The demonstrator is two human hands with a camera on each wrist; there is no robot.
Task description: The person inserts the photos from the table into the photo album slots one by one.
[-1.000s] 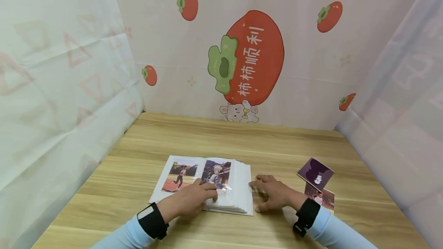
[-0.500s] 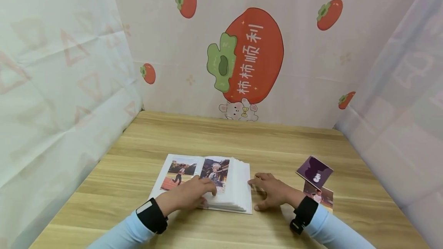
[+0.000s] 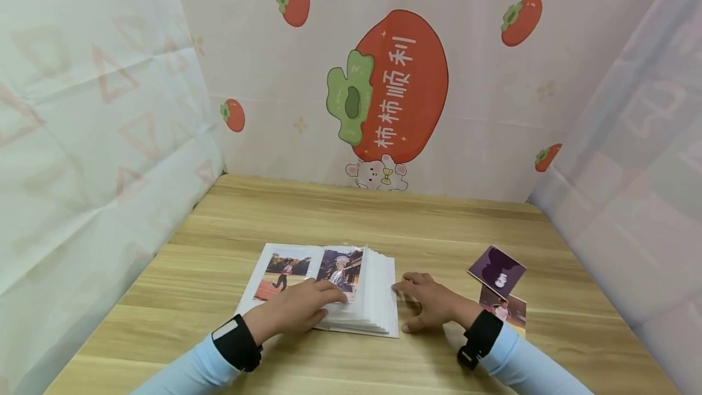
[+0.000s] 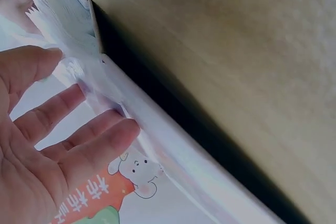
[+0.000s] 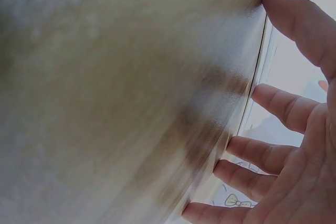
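An open photo album (image 3: 386, 297) with white pages lies on the table. Its left page shows a photo of a runner (image 3: 283, 274); on the right is a photo of a figure in pale headwear (image 3: 339, 270). My left hand (image 3: 298, 306) rests over the lower middle of the album, fingertips at the right page. In the left wrist view its fingers are spread and mostly straight against the clear page sleeve (image 4: 105, 85). My right hand (image 3: 430, 302) rests just right of the album, fingers spread, one fingertip at the cover's edge and the thumb on the table.
Two loose photos, a dark purple one (image 3: 497, 271) and one of a person in a light top (image 3: 504, 311), lie overlapping beyond the right wrist. The wooden table (image 3: 274, 212) is walled in by printed cloth (image 3: 263, 66) at the back and sides.
My left fingertips have shifted slightly up and right across the right page, whose right edge now stands a little raised. The right hand stays in place. The head view has tilted slightly.
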